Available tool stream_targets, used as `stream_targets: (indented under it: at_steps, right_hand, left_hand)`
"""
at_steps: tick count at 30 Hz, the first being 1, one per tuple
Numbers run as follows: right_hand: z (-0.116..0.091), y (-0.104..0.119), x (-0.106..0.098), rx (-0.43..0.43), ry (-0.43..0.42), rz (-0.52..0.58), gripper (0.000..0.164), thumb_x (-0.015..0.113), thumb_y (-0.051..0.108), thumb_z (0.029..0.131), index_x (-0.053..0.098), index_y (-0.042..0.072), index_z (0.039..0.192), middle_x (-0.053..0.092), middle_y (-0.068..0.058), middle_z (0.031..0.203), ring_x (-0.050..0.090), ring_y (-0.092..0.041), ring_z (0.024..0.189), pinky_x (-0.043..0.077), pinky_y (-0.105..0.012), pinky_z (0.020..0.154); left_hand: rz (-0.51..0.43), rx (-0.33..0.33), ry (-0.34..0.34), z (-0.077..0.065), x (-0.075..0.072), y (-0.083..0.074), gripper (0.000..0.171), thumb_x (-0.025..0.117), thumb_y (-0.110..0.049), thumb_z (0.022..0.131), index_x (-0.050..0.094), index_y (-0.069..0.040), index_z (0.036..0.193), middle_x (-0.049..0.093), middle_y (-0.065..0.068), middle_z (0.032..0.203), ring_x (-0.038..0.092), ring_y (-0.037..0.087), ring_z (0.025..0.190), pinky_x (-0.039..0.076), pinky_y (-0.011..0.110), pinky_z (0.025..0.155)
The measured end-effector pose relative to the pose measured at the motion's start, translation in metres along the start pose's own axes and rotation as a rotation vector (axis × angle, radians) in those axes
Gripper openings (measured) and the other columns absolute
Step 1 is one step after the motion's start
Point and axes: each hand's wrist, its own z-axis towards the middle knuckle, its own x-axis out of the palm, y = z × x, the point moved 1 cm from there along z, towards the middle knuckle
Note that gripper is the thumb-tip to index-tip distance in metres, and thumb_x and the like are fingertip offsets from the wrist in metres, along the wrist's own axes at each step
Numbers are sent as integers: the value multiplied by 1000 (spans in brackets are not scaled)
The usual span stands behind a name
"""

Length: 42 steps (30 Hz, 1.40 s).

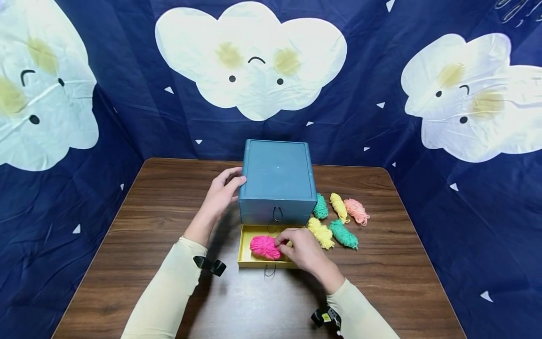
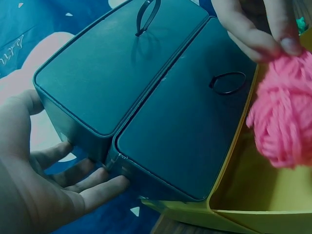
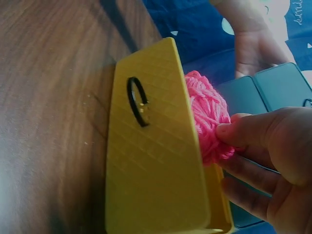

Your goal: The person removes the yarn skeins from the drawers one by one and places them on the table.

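Observation:
A teal drawer box (image 1: 277, 172) stands on the table, its bottom yellow drawer (image 1: 246, 252) pulled out toward me. My right hand (image 1: 306, 247) pinches one end of a bright pink yarn skein (image 1: 264, 247) over this drawer. In the right wrist view, thumb and fingertips grip the pink yarn (image 3: 207, 117) just behind the drawer's front panel (image 3: 151, 146) with its black loop handle. My left hand (image 1: 221, 193) rests on the box's left side; in the left wrist view its fingers are spread along the side of the two teal drawers (image 2: 180, 117).
Right of the box lie several skeins: green yarn (image 1: 344, 234), yellow yarn (image 1: 320, 233), another green skein (image 1: 320, 207), a smaller yellow skein (image 1: 338, 206) and salmon yarn (image 1: 357, 211). A dark blue cloth (image 1: 360, 136) with clouds hangs behind the wooden table (image 1: 139, 226).

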Motion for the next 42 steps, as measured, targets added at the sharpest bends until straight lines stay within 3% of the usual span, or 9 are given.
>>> stream_targets:
  at_steps: [9,19,25,34,42]
  right_hand:
    - [-8,-1,-17,-22,-53,20,14,81,6,84,78,20,85,77,8,94,71,-9,85,58,-29,77]
    - [-23,-12,-37,-24,-148,19,18,81,2,82,78,19,84,76,9,88,68,-5,77,59,-31,68]
    - [-33,-21,-50,15,-194,21,16,83,3,82,79,18,87,76,7,89,70,-8,84,60,-37,74]
    - [-44,-34,-69,37,-263,-52,17,85,4,80,79,19,86,76,6,92,72,-11,87,60,-37,76]
    - [-53,-48,-83,121,-310,-82,17,86,4,80,79,18,88,77,3,91,73,-15,88,59,-40,77]
  left_hand:
    - [-17,-8,-8,0,-1,2,54,63,-31,100,51,-12,149,54,14,142,61,30,119,53,52,102]
    - [-12,-9,-3,0,0,2,53,62,-30,101,50,-12,149,54,14,140,59,32,121,58,37,94]
    - [-9,-10,-3,-1,1,0,53,61,-29,101,50,-11,150,55,14,139,59,32,122,58,38,94]
    - [1,-6,-11,0,1,-1,52,61,-30,101,51,-12,149,55,13,139,61,23,115,54,50,101]
    - [12,-10,-13,1,1,-1,52,61,-31,101,51,-12,148,55,13,137,62,23,114,56,45,98]
